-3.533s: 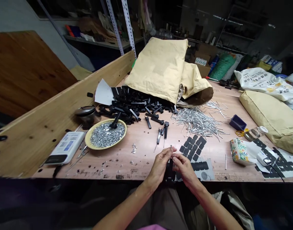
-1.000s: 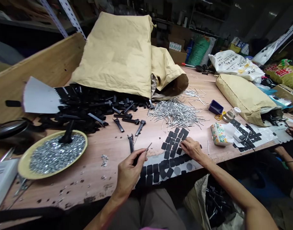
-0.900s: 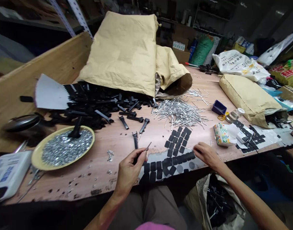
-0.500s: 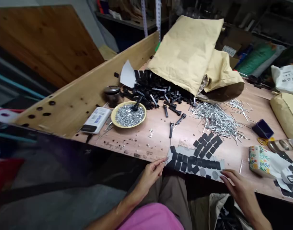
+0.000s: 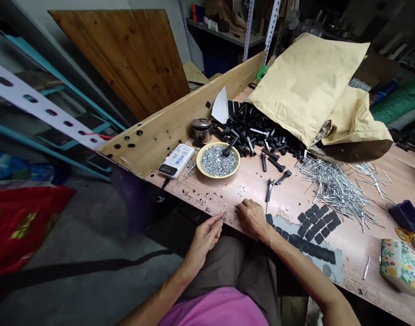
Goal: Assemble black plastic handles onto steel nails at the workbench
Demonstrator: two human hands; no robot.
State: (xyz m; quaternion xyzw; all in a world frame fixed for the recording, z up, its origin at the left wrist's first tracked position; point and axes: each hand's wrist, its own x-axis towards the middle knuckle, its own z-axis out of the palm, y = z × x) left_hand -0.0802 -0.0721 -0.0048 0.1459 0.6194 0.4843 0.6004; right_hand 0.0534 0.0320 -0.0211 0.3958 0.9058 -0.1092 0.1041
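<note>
My left hand [image 5: 204, 236] is held just off the table's front edge, thumb and forefinger pinched together. Something small and pointed shows at its fingertips, too small to name. Close beside it, my right hand [image 5: 252, 218] rests on the tabletop with its fingers curled down and closed; a tiny shiny bit is at its fingertips. Under and beyond the right forearm lies a grey sheet [image 5: 336, 258] with rows of black rounded pads [image 5: 324, 252] on it. Small metal pieces [image 5: 241, 189] are scattered behind the right hand. A yellow bowl [image 5: 218, 174] full of little silver parts stands farther back.
Black plastic parts [image 5: 277, 164] are heaped before a large paper sack [image 5: 305, 86]. Thin metal rods [image 5: 339, 188] lie piled at right, near a dark blue box [image 5: 407, 215] and a flowered box [image 5: 397, 267]. A white device [image 5: 178, 160] and a lidded metal pot [image 5: 201, 129] sit left.
My right hand has left the right end of the grey sheet and come left to the table edge beside my left hand. The left hand is off the sheet. The view has turned left.
</note>
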